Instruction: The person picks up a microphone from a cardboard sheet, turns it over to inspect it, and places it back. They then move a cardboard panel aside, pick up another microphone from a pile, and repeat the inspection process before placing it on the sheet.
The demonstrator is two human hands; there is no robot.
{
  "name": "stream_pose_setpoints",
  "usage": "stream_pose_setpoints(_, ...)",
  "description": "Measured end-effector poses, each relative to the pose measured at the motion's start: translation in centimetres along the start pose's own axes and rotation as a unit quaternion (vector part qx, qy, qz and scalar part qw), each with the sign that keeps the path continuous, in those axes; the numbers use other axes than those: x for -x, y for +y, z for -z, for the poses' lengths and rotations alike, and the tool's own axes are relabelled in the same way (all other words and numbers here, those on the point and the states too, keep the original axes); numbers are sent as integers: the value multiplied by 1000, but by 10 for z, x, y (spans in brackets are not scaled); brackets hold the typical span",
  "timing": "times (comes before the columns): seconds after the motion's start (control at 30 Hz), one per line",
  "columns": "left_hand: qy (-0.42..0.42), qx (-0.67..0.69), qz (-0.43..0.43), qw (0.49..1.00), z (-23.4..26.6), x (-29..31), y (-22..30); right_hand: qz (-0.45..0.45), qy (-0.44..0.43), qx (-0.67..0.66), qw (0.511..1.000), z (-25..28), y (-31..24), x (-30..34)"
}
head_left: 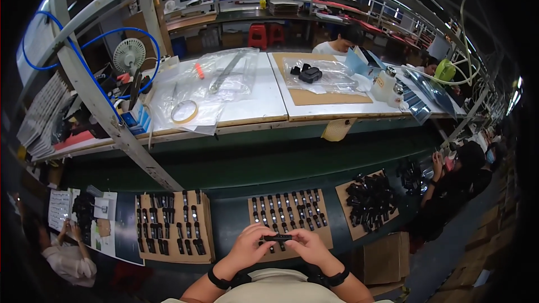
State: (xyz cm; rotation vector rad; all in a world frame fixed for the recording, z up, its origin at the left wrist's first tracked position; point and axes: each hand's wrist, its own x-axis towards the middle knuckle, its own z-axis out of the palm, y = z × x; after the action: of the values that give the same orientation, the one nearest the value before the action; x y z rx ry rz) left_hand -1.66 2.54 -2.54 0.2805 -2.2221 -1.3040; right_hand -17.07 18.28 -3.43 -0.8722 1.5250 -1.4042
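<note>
My left hand (251, 245) and my right hand (310, 247) are both closed on a small black tube-shaped part (278, 238), which lies level between my fingertips. It is held just above a cardboard sheet (327, 235), close to its near edge. Similar black parts with a pale band (301, 211) stand or lie in rows on this sheet, partly hidden by my hands. A dark band circles each of my wrists.
A cardboard stack (205, 235) to the left carries more rows of black parts. A heap of them (370, 199) covers cardboard at right. Co-workers sit at both ends of the green bench (230, 207). Beyond, a white shelf (252, 106) holds bags, tape and bottles.
</note>
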Motion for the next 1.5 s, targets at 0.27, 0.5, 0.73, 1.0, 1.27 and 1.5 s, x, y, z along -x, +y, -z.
stream_pose_setpoints(0.27, -35, 26, 64, 997, -4, -3, 8, 97, 43, 134, 985, 1, -28, 2)
stream_pose_setpoints(0.5, 20, -7, -21, 1000, 6, -36, 6, 228, 51, 230, 945, 11, -53, -29)
stream_pose_setpoints(0.73, 9, 6, -46, 999, 18, -56, -7, 173, 29, 169, 970, 12, -56, -50)
stream_pose_setpoints(1.0, 10, 46, -7, 999, 19, -51, -4, 145, 67, 137, 978, 5, -46, -46)
stream_pose_setpoints(1.27, -15, 187, 120, 975, 17, -33, -11, 197, 74, 201, 957, -3, -59, -39)
stream_pose_setpoints(1.5, -68, 46, 1, 997, 9, -44, -23, 189, 38, 311, 931, 10, -34, -45)
